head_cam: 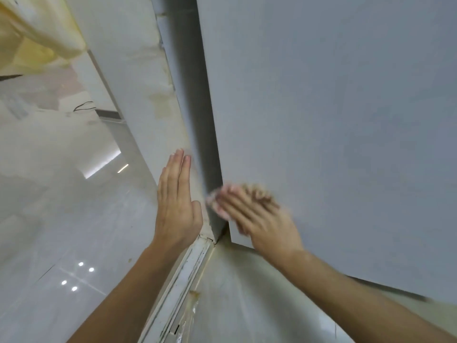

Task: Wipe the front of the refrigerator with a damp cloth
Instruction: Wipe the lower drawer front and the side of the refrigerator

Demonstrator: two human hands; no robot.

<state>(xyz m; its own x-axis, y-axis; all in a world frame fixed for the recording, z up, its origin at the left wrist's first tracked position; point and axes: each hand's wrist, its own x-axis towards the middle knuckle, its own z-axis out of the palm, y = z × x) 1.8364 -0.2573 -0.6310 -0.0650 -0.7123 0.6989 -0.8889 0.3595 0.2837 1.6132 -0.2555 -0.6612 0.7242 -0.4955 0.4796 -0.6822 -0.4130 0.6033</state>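
The refrigerator's flat grey front (333, 120) fills the right half of the view. My right hand (259, 219) lies on it near its lower left corner, blurred, fingers straight, pressing a cloth (258, 191) against the surface. Only pinkish and brown bits of the cloth show beyond my fingertips. My left hand (178, 201) is flat, fingers straight and together, resting against the edge of the white wall panel (138, 82) beside the refrigerator's dark side (195, 107).
A glossy white tiled floor (61, 219) spreads out to the left. A white floor rail with peeling tape (183, 280) runs below the corner. Yellowish fabric (29, 28) hangs at the top left, and a black cable (84, 106) lies on the floor beyond.
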